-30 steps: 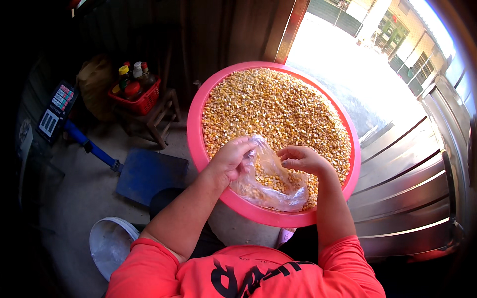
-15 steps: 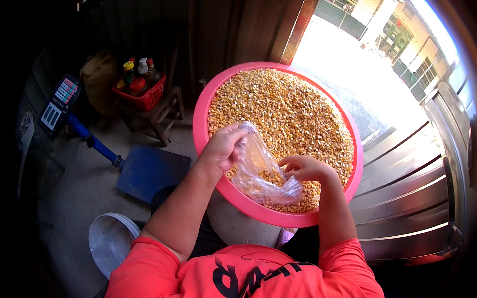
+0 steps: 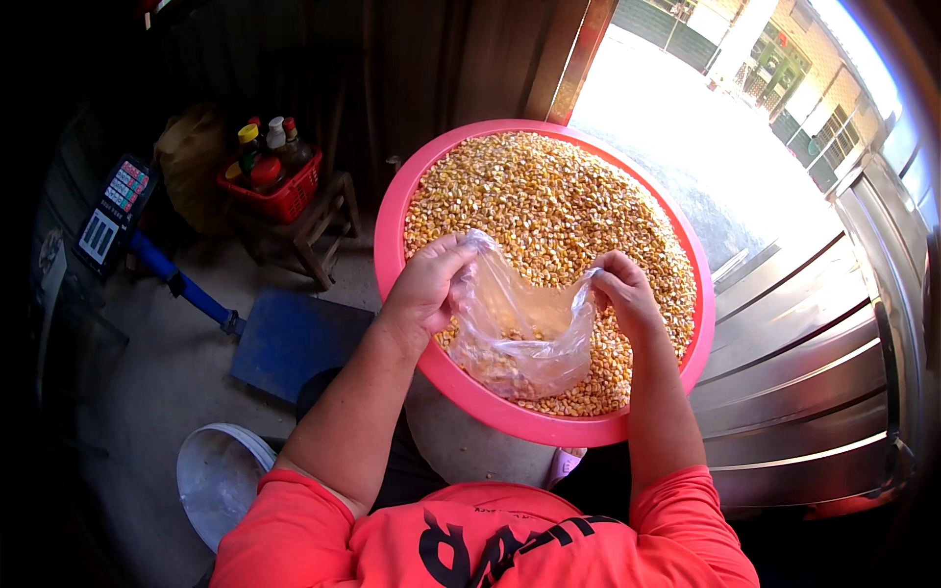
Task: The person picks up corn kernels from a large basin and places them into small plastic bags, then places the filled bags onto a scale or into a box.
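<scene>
A clear plastic bag (image 3: pixel 524 338) is stretched between my two hands, with its mouth spread and some corn kernels showing in or through its lower part. My left hand (image 3: pixel 428 282) pinches the left side of its rim between thumb and fingers. At the opposite side, my right hand (image 3: pixel 627 292) grips the other edge of the rim. Bag and hands are over the near half of a wide pink basin (image 3: pixel 394 211), which is heaped with yellow dried corn kernels (image 3: pixel 549 206).
Left of the basin stands a platform scale (image 3: pixel 299 343) with a blue post and keypad display (image 3: pixel 116 211). A red basket (image 3: pixel 289 196) of bottles rests on a wooden stool (image 3: pixel 309 240). A white bucket (image 3: pixel 221 480) is at lower left, metal sheeting (image 3: pixel 794 382) at right.
My right hand has moved up and right from the kernels and now holds the bag's rim. The bag's mouth has been pulled wide; my left hand keeps its hold.
</scene>
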A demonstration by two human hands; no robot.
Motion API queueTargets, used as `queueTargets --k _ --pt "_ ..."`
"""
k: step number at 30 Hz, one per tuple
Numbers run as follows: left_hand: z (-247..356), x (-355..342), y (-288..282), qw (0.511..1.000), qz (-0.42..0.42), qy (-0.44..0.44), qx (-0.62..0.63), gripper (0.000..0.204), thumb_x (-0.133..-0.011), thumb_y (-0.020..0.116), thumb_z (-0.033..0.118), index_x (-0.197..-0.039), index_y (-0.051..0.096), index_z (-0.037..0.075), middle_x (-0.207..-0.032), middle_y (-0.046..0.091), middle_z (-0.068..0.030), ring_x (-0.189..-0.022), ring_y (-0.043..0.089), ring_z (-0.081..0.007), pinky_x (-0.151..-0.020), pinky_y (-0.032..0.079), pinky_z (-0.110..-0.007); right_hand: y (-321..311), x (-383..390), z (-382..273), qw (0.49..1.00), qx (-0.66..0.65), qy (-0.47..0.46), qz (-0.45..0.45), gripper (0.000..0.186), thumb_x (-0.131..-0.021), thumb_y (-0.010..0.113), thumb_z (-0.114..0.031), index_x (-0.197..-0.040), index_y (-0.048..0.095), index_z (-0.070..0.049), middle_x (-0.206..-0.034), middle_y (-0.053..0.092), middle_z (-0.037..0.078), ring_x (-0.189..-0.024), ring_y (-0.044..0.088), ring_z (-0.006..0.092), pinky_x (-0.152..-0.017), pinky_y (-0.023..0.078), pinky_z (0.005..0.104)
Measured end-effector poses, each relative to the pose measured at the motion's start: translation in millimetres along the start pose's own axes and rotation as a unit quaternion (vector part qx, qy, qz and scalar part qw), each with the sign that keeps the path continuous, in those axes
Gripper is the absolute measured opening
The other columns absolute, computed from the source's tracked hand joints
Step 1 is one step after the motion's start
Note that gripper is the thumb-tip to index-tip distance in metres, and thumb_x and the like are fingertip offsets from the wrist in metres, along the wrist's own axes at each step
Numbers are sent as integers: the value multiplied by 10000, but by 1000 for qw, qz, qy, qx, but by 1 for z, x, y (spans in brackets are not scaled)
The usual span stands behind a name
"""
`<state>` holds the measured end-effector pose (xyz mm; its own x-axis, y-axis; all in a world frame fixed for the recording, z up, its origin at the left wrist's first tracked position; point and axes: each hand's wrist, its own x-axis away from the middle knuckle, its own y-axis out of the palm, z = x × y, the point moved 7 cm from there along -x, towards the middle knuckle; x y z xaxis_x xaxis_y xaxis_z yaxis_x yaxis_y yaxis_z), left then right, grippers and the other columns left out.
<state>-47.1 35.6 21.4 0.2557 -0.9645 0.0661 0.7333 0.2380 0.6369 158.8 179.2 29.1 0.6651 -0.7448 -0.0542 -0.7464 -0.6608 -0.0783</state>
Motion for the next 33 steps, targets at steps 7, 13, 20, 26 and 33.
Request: queueTargets --k 7,13,20,26,33 --pt "7 3 -3 999 20 16 -29 115 -886 532 129 -947 590 51 -603 456 37 -405 377 -26 -347 325 -176 -26 0 -12 960 -264 -71 64 46 -900 498 -84 -941 507 -105 -736 575 15 -569 557 96 -470 446 228" --pt "7 2 2 997 20 29 -68 116 -870 588 154 -908 604 46 -587 460 41 -392 382 -32 -360 362 -172 -29 0 -12 943 -315 -86 61 59 -894 490 -68 -942 515 -91 -749 582 31 -599 521 78 -546 459 206" --pt "1 2 6 999 -14 10 -29 115 -877 565 141 -893 596 32 -576 475 36 -397 403 -23 -374 371 -177 -34 -3 -6 929 -355 -85 54 69 -876 501 -52 -940 525 -58 -715 565 15 -569 502 57 -523 448 191" --pt "-8 10 30 979 -111 -71 157 116 -876 559 129 -905 592 22 -582 513 26 -400 430 -32 -378 377 -185 -32 -2 -5 911 -406 -77 14 38 -901 480 -120 -935 489 -106 -661 504 -17 -509 427 47 -467 386 181" --pt "-4 11 48 949 -177 -75 248 165 -899 515 129 -977 573 -4 -617 539 -10 -412 431 -39 -384 376 -183 -32 0 -10 903 -423 -82 6 87 -902 491 -143 -977 507 -102 -673 511 -8 -537 447 65 -491 406 217"
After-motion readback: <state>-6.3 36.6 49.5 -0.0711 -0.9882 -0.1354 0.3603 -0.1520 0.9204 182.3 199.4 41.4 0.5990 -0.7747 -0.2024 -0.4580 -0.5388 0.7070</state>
